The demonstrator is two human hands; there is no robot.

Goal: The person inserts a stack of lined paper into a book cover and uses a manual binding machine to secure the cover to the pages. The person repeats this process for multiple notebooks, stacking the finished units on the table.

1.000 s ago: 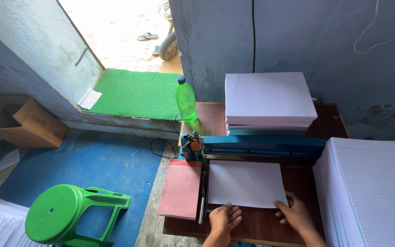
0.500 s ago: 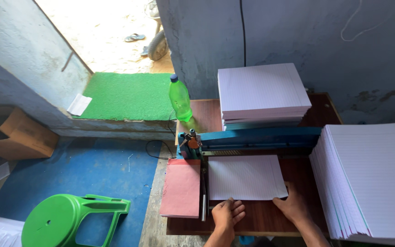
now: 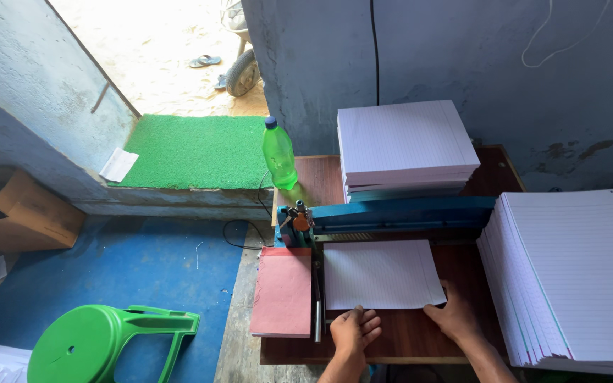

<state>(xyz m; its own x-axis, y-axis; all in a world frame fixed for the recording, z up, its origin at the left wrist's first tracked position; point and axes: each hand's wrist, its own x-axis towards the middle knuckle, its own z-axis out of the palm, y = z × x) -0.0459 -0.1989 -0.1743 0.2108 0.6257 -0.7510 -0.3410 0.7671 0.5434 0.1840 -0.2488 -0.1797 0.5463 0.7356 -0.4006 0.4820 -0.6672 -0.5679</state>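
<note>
1. Sheets [image 3: 382,274]: a thin lined bundle lies flat in the middle of the wooden table [image 3: 420,337], its far edge pushed under the blue machine [image 3: 399,215], seemingly so the edge sits square against it.
2. Left hand [image 3: 354,332]: it rests at the bundle's near-left corner, fingers loosely curled, touching the paper edge and gripping nothing; it appears to steady that corner.
3. Right hand [image 3: 454,317]: it lies flat and released at the near-right corner, fingertips on the paper, pressing it down and inward rather than holding it.
4. Pink pad [image 3: 282,291]: it lies at the table's left edge, just beside a metal bar [image 3: 316,298] that runs along the bundle's left side, likely as a guide.
5. Stacks: one tall stack [image 3: 404,145] sits at the far edge behind the machine; a bigger punched stack [image 3: 572,273] fills the right edge, both within reach.
6. Bottle [image 3: 279,154]: green, upright at the far-left corner, clear of the paper.
7. Stool [image 3: 101,344]: green, on the blue floor, well apart.
</note>
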